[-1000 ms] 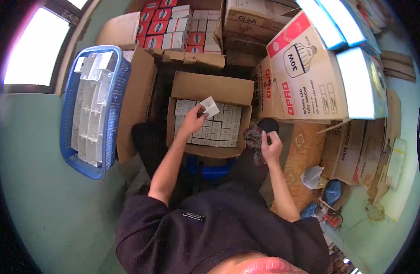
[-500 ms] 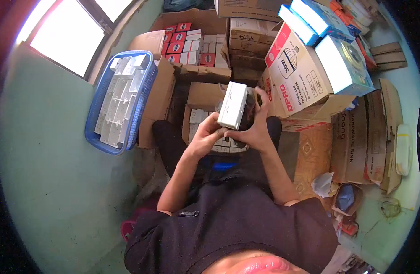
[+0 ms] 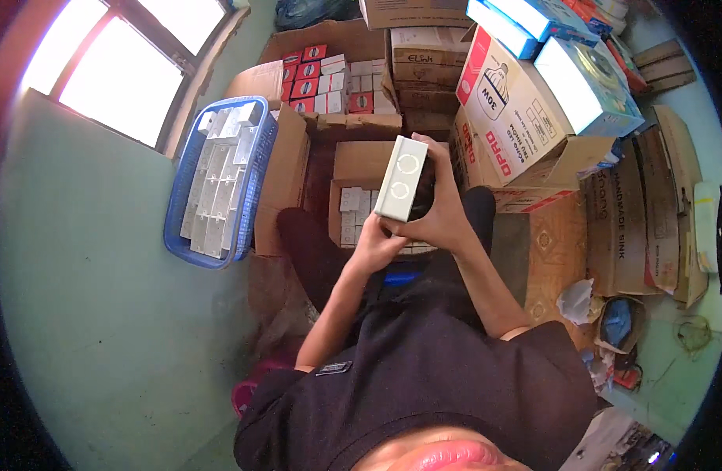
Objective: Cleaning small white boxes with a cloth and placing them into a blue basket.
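A white plastic electrical wall box [image 3: 402, 179], with two round knockout marks on the face turned up, is held in front of me. My left hand [image 3: 377, 247] is closed at its near lower corner. Wrapped along the right side, my right hand [image 3: 443, 212] has fingers at the top edge and a thumb near the bottom. Between the box and the right palm shows something dark [image 3: 425, 188], too covered to name. Beneath the hands, an open carton [image 3: 365, 161] between my legs holds many similar white boxes [image 3: 353, 212].
To the left, a blue plastic basket [image 3: 263, 141] holds rows of pale grey boxes. Beyond is a carton [image 3: 330, 121] with red-and-white packs. Stacked cartons [image 3: 518, 129] with blue-white packages [image 3: 585, 86] stand at right. Flattened cardboard [image 3: 612, 228] leans on the right wall.
The wall box has been turned, so its face with two round marks shows more fully. The dark thing behind it is now mostly hidden. The whole view has shifted slightly.
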A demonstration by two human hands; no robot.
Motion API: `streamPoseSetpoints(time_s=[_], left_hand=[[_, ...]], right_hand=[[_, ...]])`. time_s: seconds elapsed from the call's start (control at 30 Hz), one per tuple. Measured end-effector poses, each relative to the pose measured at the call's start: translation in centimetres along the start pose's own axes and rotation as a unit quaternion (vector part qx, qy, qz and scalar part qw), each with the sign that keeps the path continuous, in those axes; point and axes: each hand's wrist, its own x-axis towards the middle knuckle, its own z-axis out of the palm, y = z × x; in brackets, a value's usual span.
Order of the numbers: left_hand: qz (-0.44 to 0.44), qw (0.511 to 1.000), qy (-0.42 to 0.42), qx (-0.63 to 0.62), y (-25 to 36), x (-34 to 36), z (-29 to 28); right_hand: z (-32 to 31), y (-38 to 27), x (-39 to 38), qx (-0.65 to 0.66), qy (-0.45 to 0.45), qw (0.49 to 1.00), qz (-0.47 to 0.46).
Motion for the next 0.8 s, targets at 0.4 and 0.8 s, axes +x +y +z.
streamPoseSetpoints(time_s=[0.4, 0.8], left_hand=[[0.096, 0.994, 0.051, 0.026, 10.4, 0.8, -3.7], [0.191, 0.856, 0.113, 0.467, 8.0, 10.0, -5.5]], right_hand=[[-2.8, 0.9, -2.4, -0.015, -0.045, 0.987, 0.152], [1.2, -2.5, -4.7, 0.066, -0.205, 0.974, 0.063]])
